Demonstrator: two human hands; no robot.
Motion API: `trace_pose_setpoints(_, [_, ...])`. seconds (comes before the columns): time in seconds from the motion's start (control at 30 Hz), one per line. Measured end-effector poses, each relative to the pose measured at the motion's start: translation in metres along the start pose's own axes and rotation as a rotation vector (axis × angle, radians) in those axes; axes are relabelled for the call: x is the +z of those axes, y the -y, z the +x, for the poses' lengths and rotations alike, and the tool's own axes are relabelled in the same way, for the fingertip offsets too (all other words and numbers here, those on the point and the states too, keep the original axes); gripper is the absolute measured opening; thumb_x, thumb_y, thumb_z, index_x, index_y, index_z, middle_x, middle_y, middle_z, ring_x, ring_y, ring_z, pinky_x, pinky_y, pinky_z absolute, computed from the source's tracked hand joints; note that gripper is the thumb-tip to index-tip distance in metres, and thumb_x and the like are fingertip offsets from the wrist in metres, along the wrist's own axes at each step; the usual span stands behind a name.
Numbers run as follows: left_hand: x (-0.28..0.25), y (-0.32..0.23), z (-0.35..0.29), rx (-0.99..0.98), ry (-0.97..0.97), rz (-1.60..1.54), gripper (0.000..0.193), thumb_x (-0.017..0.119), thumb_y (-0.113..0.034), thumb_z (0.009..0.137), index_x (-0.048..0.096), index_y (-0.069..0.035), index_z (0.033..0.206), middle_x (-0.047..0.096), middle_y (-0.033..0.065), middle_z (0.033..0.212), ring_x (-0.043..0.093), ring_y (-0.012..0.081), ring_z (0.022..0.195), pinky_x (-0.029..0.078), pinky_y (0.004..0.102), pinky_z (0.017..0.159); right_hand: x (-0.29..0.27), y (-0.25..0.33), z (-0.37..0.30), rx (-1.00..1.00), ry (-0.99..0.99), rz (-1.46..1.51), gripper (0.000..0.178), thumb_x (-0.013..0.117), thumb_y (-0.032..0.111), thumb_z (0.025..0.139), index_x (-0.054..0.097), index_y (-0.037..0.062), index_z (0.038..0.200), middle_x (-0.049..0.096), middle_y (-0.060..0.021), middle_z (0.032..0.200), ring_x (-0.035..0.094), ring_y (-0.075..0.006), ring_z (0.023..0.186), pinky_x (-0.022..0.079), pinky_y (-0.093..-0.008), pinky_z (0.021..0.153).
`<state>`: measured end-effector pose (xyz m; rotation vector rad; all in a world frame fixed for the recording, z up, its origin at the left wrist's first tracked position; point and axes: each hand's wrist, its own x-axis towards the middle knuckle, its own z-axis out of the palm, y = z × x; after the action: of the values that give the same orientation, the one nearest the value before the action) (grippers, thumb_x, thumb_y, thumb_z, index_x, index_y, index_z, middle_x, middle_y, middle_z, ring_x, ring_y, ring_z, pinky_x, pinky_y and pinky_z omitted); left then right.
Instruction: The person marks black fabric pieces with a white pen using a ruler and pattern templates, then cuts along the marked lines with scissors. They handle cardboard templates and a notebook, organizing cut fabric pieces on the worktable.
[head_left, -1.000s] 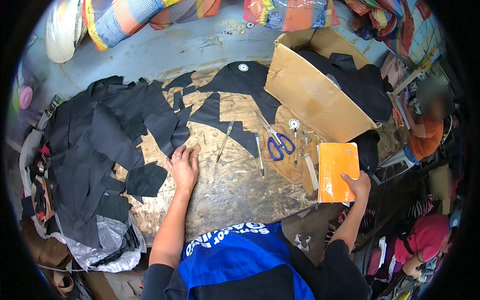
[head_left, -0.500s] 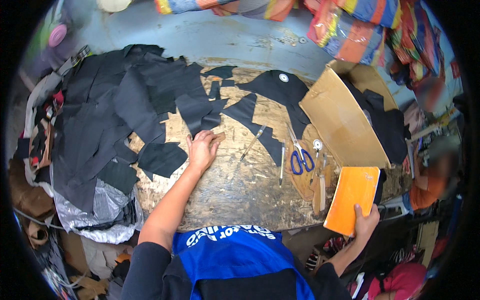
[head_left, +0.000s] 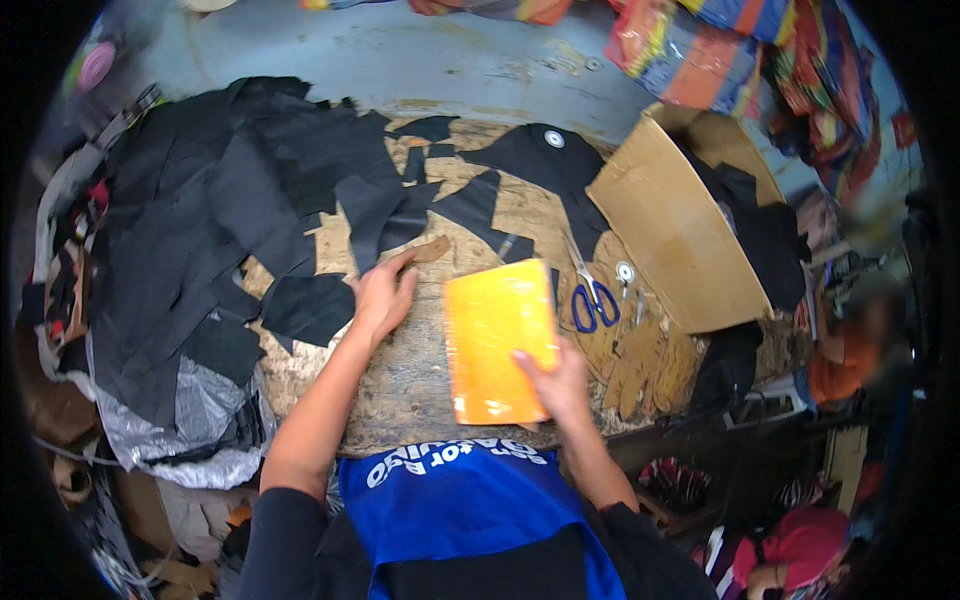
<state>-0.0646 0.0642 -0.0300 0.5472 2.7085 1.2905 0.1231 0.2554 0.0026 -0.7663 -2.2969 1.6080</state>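
An orange notebook (head_left: 497, 335) with a glossy cover is held over the front middle of the wooden table (head_left: 395, 390). My right hand (head_left: 562, 385) grips it by the lower right edge, thumb on top. To the left, my left hand (head_left: 383, 298) rests on the tabletop with its fingers apart and nothing held. A small brown pattern piece (head_left: 433, 249) lies at its fingertips; whether they touch I cannot tell. Beside that hand is a cut black piece (head_left: 308, 309). Blue-handled scissors (head_left: 594, 303) lie right of the notebook, which hides part of the table.
Overlapping black sheets (head_left: 180, 220) cover the table's left side. Toward the back right stands a cardboard box (head_left: 680, 235) with black material inside. Brown pattern pieces (head_left: 640, 365) lie at the right front. Another person in an orange top (head_left: 838, 370) is at the far right.
The notebook has moved left in my right hand, from the table's right edge to the middle, over the pens. Brown pattern pieces and a black piece it hid now show. My left hand stays put.
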Motion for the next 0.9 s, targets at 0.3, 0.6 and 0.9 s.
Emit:
trace_pose_setpoints(0.3, [0.013, -0.058, -0.071, -0.07, 0.06, 0.099, 0.083, 0.066, -0.05, 0.075, 0.036, -0.001, 0.134, 0.028, 0.0261, 0.141, 0.021, 0.0397, 0.135, 0.011, 0.0684, 0.099, 0.062, -0.006, -0.003, -0.071, 0.259, -0.139, 0.05, 0.072, 0.025, 0.075, 0.051, -0.0079, 0.106, 0.063, -0.0254, 0.09, 0.062, -0.0399, 0.088, 0.05, -0.0415, 0.076])
trace_pose_setpoints(0.6, [0.04, -0.089, -0.053, -0.235, 0.128, 0.209, 0.112, 0.078, -0.042, 0.06, 0.013, -0.005, 0.144, 0.007, 0.033, 0.144, 0.006, 0.0485, 0.135, 0.011, 0.0706, 0.098, 0.04, -0.008, -0.014, -0.145, 0.45, -0.179, 0.064, 0.071, 0.027, 0.076, 0.041, -0.0058, 0.122, 0.059, -0.0241, 0.106, 0.058, -0.0381, 0.101, 0.042, -0.0431, 0.09])
trace_pose_setpoints(0.9, [-0.007, -0.067, -0.05, -0.05, -0.038, -0.256, 0.087, 0.057, 0.0, 0.064, 0.019, -0.001, 0.142, 0.023, 0.0308, 0.141, 0.019, 0.0372, 0.136, 0.017, 0.0358, 0.111, 0.047, 0.023, -0.033, -0.482, 0.53, -0.18, 0.079, 0.062, 0.051, 0.079, 0.035, -0.0018, 0.132, 0.045, -0.0257, 0.128, 0.037, -0.039, 0.125, 0.019, -0.0621, 0.101])
